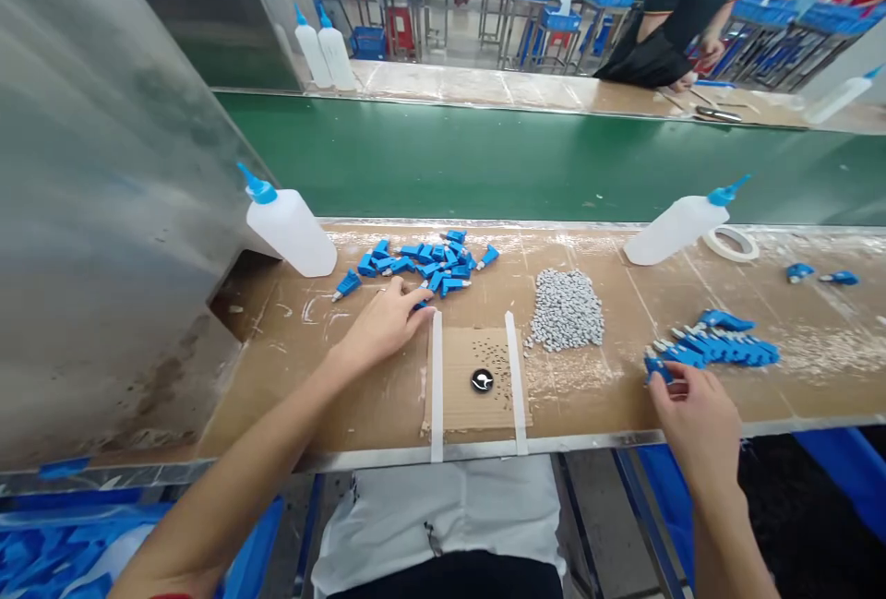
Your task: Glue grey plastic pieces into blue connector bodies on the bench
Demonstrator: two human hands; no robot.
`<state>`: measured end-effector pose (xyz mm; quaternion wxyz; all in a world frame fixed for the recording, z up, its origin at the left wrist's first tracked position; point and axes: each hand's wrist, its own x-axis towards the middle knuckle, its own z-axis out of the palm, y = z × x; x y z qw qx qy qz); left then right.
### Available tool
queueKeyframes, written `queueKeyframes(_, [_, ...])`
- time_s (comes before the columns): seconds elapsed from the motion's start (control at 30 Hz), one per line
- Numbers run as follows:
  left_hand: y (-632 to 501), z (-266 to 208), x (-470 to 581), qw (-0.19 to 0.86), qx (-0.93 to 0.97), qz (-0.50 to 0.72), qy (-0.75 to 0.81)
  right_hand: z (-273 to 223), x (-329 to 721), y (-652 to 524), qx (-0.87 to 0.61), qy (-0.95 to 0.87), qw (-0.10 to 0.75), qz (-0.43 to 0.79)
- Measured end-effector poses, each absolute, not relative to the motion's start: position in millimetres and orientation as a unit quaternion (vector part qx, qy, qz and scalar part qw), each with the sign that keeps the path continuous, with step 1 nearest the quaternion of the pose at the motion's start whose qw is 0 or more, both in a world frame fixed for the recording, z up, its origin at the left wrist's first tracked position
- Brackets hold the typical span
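Note:
My left hand (382,319) is at the near edge of a loose pile of small blue plastic parts (429,257), its thumb and fingers closed around one blue part that is mostly hidden. On the right, my right hand (699,410) pinches another blue plastic part (657,368) at the left end of a lined-up row of similar parts (734,347), which have light-coloured tips. Between my hands lies a cardboard piece (453,396) edged by two white tape strips. A round black piece with a white mark (483,381) and small dark specks lie on it.
A heap of small grey pieces (566,309) lies right of the cardboard. White squeeze bottles (294,232) with blue nozzles stand at left and right. A tape roll (731,244) lies far right. Behind runs a green belt (449,156); another person (682,8) stands beyond it.

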<state>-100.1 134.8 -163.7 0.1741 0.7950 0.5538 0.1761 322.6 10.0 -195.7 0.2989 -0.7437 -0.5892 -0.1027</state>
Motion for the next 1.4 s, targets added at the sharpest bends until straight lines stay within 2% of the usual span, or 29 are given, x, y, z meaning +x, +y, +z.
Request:
queueKeyframes(0.1, [150, -169, -103, 0.165, 0.801, 0.136, 0.56, -200, 361, 21, -0.759, -0.582, 0.26, -0.135])
queueKeyframes(0.23, [138, -163, -116, 0.15, 0.767, 0.175, 0.599, -194, 348, 28, -0.742, -0.596, 0.262, -0.162])
queueKeyframes(0.33, [109, -155, -125, 0.189, 0.721, 0.243, 0.621, -194, 307, 31, -0.674, -0.676, 0.295, -0.049])
queueKeyframes(0.43, [73, -154, -122, 0.284, 0.654, 0.333, 0.618, -200, 267, 35, -0.618, -0.726, 0.289, 0.088])
queueKeyframes(0.53, [42, -164, -108, 0.368, 0.585, 0.411, 0.595, -208, 244, 43, -0.655, -0.697, 0.274, 0.099])
queueKeyframes(0.67, [18, -185, -91, 0.425, 0.539, 0.475, 0.551, -211, 236, 51, -0.696, -0.672, 0.244, 0.069])
queueKeyframes(1.03, [3, -204, -90, 0.442, 0.5, 0.529, 0.523, -183, 258, 61, -0.605, -0.746, 0.163, 0.225])
queueKeyframes(1.2, [1, -210, -94, 0.456, 0.485, 0.544, 0.51, -177, 258, 64, -0.599, -0.763, 0.116, 0.211])
queueKeyframes(1.4, [0, -212, -94, 0.465, 0.482, 0.549, 0.5, -174, 252, 67, -0.559, -0.818, 0.029, 0.132])
